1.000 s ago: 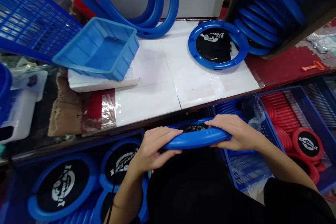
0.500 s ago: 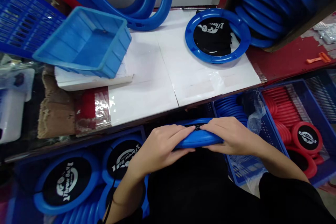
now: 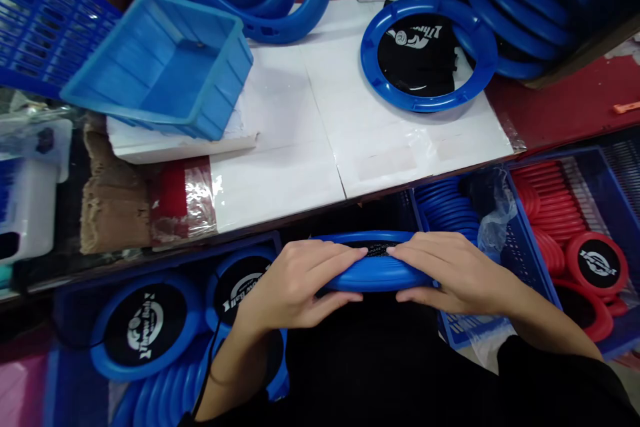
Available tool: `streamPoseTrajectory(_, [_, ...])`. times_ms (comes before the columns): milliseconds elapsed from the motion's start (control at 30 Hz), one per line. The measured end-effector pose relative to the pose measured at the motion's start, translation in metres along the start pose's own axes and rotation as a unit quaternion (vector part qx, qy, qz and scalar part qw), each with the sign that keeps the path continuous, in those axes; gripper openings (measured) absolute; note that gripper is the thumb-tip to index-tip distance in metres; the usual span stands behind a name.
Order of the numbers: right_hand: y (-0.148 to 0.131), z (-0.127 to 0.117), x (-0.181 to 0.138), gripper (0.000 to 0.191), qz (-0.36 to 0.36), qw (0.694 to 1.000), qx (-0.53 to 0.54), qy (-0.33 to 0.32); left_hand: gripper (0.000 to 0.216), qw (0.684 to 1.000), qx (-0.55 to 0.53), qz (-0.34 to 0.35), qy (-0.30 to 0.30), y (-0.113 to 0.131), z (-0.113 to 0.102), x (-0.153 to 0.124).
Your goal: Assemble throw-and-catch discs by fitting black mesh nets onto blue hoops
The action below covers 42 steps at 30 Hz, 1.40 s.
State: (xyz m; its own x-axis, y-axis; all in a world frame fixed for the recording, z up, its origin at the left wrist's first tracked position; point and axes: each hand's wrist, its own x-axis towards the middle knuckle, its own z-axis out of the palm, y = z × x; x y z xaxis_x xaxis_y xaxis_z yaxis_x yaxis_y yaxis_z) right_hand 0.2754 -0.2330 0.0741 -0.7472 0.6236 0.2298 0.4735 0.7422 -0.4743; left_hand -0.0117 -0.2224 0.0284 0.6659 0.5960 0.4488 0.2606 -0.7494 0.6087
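Blue disc (image 3: 373, 271) (edge-on) in both hands

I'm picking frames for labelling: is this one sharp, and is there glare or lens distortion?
Head view: left hand and right hand on the blue disc are sharp. Head view: glare on the clear wrap and a sheen on the black disc on the white board. Head view: the edges look stretched by a wide lens, corners softer.

Lower-left blue disc (image 3: 143, 328): white print on its black centre, which we read as "Throw Ball", inverted. Neighbouring disc (image 3: 240, 287) and tabletop disc (image 3: 425, 57): same mark, only partly legible. Red disc (image 3: 597, 261): white logo, unreadable.
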Motion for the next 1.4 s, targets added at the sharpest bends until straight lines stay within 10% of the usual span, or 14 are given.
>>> streamPoseTrajectory(667, [-0.006,0.029,0.023,0.025,0.009,0.992,-0.044,0.117,0.032,0.987,0.076,-0.066,0.127,0.012,0.003,-0.011])
streamPoseTrajectory(1000, [0.020,0.006,0.007,0.050,0.018,0.997,0.042,0.067,0.040,0.981,-0.128,-0.023,0.144,-0.022,-0.020,-0.035])
streamPoseTrajectory(1167, [0.028,0.015,0.003,0.041,-0.003,0.996,0.036,0.077,0.039,0.992,-0.057,-0.100,0.043,-0.018,-0.022,-0.029])
streamPoseTrajectory(1400, [0.025,0.026,0.006,0.047,-0.005,0.999,0.040,0.020,0.043,0.996,0.081,-0.029,0.002,0.003,0.001,0.001])
